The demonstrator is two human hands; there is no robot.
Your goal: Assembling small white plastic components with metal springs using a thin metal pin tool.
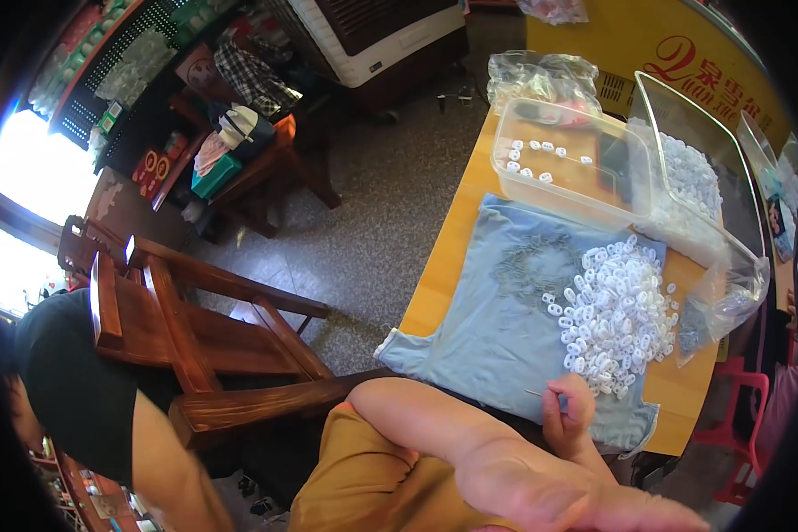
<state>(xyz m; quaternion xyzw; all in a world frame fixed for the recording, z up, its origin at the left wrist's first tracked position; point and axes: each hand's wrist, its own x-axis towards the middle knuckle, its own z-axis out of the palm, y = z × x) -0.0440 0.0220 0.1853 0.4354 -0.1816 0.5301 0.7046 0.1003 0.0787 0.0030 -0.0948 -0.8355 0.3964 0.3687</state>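
- Left hand (572, 501) nearest of all, blurred, its fingers reaching rightward along the lower edge; cannot tell whether they grip anything
- Right hand (569, 411) just beyond, thumb and finger pinching a thin pin (533, 392) above the blue cloth (457, 332)
- White two-holed ovals (619, 315) heaped on that cloth, near the right hand
- Loose pile of fine wire pieces (534, 266) on the cloth, left of the heap
- Clear plastic tub (576, 202) at the cloth's far edge on the wooden counter (688, 372), several ovals inside
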